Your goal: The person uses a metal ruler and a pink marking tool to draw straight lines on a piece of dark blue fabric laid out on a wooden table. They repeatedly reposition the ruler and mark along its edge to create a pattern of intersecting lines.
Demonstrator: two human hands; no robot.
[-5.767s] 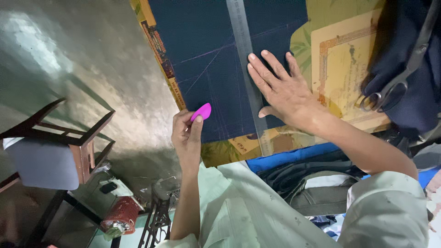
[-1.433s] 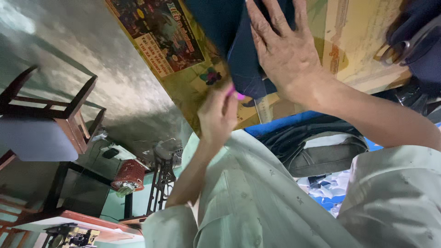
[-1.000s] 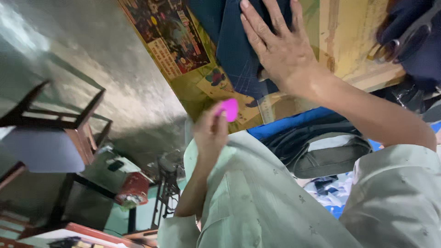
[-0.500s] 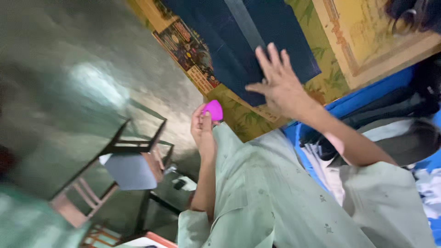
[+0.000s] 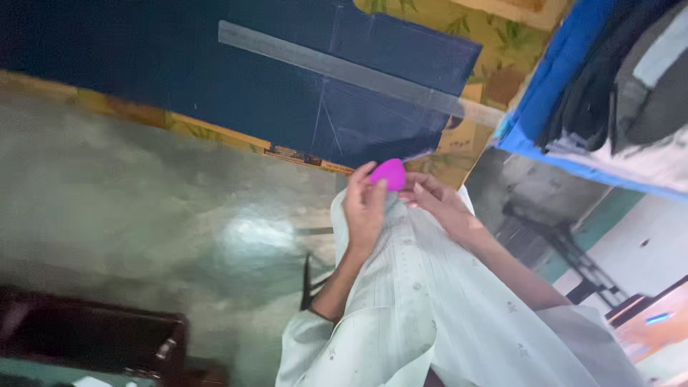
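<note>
Pink chalk, a small rounded wedge, sits pinched at the fingertips of my left hand, lifted just off the near edge of the table. That is what my head camera gives me, the one view I have. My right hand meets it from the other side, fingers curled and drawn together, their tips touching or almost touching the chalk's lower edge; I cannot tell whether they grip it or only brush it. Both hands hover over the lap of my pale green garment, neither one on the cloth.

Dark blue cloth lies flat on the table, spread over a yellow patterned cover. A long clear ruler rests across it at a slant, its far end running past the cloth's right edge. Several pale chalk lines already cross the cloth near the ruler and run down toward the near edge, so I judge part of the marking done. Much of the cloth towards the left remains bare of lines, and nothing appears cut.

At the table's right edge, a blue sheet carries a heap of dark and grey garments. Grey floor shines below, with a dark piece of furniture in the lower left corner.
</note>
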